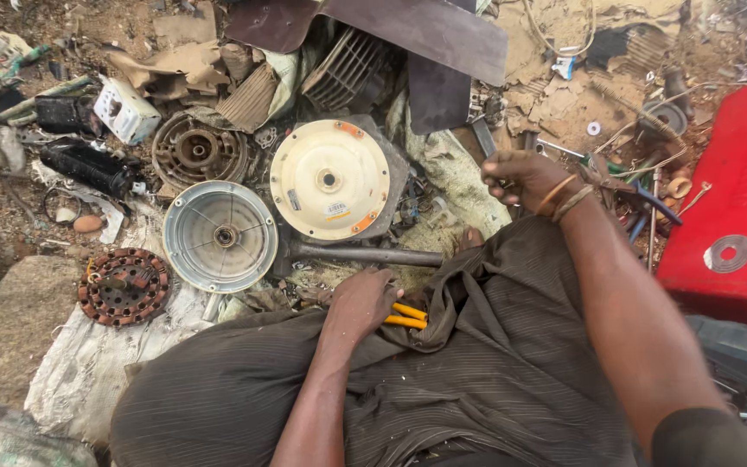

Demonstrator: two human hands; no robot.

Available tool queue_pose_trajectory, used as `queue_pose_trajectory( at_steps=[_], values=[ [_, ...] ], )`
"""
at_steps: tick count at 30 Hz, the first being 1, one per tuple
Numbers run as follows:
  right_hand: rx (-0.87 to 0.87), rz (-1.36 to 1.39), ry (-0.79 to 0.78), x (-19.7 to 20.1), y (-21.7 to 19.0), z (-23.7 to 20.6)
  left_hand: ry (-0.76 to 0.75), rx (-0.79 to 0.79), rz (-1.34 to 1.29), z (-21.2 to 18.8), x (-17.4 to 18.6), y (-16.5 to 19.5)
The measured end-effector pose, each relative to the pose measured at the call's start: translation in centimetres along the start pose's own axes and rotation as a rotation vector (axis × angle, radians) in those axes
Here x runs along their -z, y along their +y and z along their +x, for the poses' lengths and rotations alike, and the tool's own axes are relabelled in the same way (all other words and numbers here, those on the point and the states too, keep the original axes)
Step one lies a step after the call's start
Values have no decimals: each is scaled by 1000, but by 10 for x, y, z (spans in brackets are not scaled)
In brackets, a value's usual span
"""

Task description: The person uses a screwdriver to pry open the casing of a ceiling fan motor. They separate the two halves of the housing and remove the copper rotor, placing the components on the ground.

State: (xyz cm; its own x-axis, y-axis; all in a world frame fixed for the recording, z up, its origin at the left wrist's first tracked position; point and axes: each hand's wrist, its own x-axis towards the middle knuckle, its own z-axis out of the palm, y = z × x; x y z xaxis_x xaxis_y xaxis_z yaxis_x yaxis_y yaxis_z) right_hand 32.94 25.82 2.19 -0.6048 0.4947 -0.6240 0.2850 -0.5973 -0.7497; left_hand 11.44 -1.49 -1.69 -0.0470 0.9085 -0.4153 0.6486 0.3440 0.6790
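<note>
The left hand (360,303) closes round yellow-handled pliers (408,316) on the dark cloth (494,363) over the lap. The right hand (520,177), fingers curled, pinches something small I cannot make out, beside the cream round cover (328,180) on the littered ground

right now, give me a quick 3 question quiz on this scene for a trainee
1. True or false: the left hand rests on a tool with yellow handles.
2. Which lies between the cream cover and the left hand? A) a metal rod B) a red panel C) a white box
3. Fill in: the right hand reaches among small tools on the ground, beside the ____ panel.

Key: 1 true; 2 A; 3 red
</note>
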Motion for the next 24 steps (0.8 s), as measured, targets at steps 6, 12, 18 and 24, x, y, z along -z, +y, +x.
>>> queue_pose_trajectory(
  at_steps=[6,12,18,24],
  values=[
    [-483,-1547,488,-10,-1,-4,-1,4,22,3,1,-1],
    [-361,-1694,502,-31,-5,-16,30,-8,36,0,-2,-5],
    [-58,-1401,341,-103,-3,-12,40,-30,90,1,-12,-8],
    [16,-1408,562,-149,17,5,42,-21,76,-1,-12,-9]
  ],
)
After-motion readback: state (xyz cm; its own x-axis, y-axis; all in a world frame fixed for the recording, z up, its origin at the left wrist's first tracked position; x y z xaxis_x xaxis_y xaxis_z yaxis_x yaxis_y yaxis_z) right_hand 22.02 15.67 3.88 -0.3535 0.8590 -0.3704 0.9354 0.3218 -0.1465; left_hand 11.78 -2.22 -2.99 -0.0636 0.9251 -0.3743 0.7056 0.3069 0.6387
